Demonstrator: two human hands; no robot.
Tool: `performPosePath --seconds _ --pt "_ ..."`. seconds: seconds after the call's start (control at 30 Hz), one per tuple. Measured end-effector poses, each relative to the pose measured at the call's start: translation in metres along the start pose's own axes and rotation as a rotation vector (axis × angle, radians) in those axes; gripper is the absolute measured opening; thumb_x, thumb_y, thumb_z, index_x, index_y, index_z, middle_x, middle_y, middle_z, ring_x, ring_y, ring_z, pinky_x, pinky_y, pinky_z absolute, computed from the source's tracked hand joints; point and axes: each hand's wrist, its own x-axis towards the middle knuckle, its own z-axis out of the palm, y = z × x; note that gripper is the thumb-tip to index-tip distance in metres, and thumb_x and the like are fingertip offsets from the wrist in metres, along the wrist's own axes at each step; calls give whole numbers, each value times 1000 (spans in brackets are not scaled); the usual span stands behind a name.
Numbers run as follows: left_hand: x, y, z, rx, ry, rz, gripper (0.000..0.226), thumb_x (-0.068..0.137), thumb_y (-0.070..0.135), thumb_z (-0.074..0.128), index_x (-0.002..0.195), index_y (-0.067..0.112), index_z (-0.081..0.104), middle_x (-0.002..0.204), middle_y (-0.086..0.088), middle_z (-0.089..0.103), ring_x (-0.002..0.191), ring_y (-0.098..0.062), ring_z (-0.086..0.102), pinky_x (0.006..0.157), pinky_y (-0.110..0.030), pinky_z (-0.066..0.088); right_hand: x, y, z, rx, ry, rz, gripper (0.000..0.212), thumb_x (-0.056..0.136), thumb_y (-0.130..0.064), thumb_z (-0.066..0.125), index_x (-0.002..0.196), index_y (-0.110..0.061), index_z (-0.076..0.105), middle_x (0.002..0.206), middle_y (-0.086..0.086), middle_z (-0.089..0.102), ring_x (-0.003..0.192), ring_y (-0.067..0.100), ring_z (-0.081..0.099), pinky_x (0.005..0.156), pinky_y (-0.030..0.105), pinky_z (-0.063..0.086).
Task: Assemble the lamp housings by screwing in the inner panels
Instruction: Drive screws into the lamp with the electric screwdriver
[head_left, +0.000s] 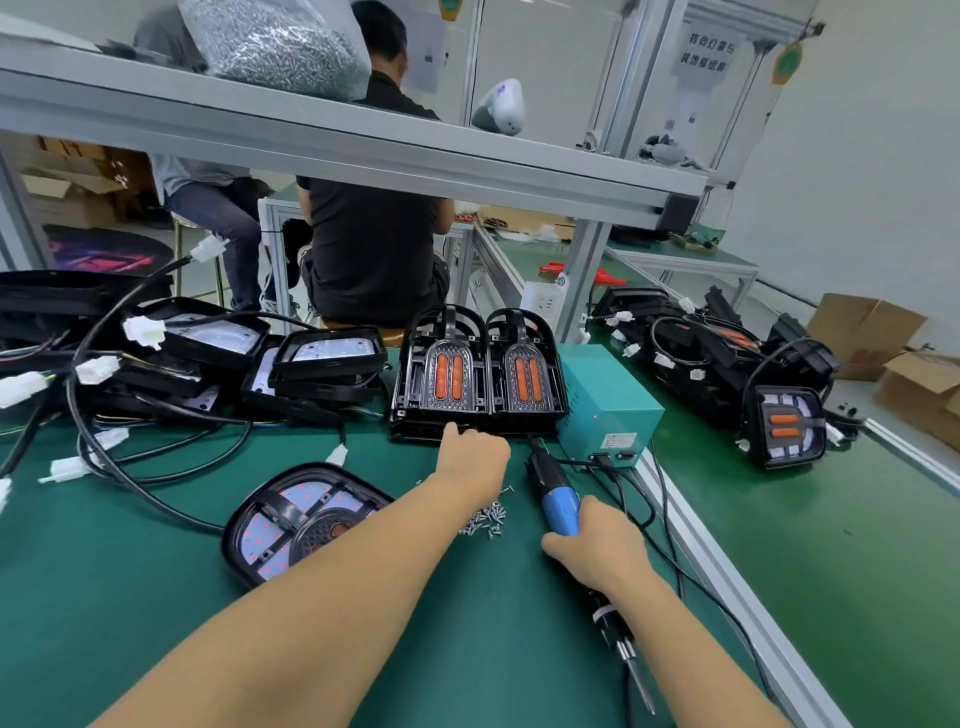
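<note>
A black lamp housing (298, 519) with a white LED board inside lies on the green mat at the left, partly hidden by my left forearm. Two stacks of inner panels with orange reflectors (447, 371) (524, 371) stand at the back centre. My left hand (470, 454) reaches to the front edge of the left stack, fingers on it; the grip is hidden. My right hand (597, 545) grips the blue electric screwdriver (558, 501), its bit pointing back toward me. A small heap of screws (488, 519) lies between my hands.
A teal power box (605, 402) stands right of the panel stacks, cables running from it. Housings with wires and white connectors (156, 353) pile up at the left. Assembled lamps (784, 426) lie at the right. A shelf with a bag of screws (275, 44) hangs overhead. A person sits behind.
</note>
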Motion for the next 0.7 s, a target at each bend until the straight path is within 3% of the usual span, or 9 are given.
performPosePath --seconds 0.07,0.17,0.27,0.4,0.5,0.7 --pt "-2 -1 -12 -316 28 -42 15 86 6 49 74 15 53 81 -9 65 74 -27 54 82 -36 43 3 5 -3 106 -5 5 30 82 -36 63 87 -14 43 78 -2 51 65 16 47 50 25 31" --pt "-15 -17 -40 -997 63 -122 20 84 5 55 67 13 63 69 -5 69 60 -18 56 52 -23 48 4 13 -18 859 -115 99 15 84 -13 64 87 -9 50 65 6 55 53 19 48 53 26 43" --pt "-47 -45 -56 -1439 92 -117 13 83 4 67 74 14 69 69 0 73 62 -7 63 54 -16 49 -4 15 -41 1519 -219 127 26 75 5 63 94 -8 54 53 4 55 42 15 51 43 24 49" --pt "-96 -74 -55 -1738 71 -176 9 69 5 79 71 13 76 77 -12 72 67 -14 66 61 -19 54 -24 -9 -75 2078 -165 -22 34 65 0 63 96 -10 54 63 5 55 48 13 55 49 22 52" --pt "-127 -85 -50 -1893 53 -214 22 54 11 80 75 8 77 81 -14 72 68 -16 68 62 -21 54 -40 -37 -93 2250 -83 -137 21 69 -9 68 86 -10 56 64 -1 57 52 10 57 56 21 52" --pt "-165 -93 -42 -2010 60 -232 16 62 13 75 78 10 78 77 -11 71 67 -14 65 60 -22 54 -65 -89 -97 2324 16 -388 8 88 -11 55 90 -17 58 58 -9 50 49 5 48 55 16 47"
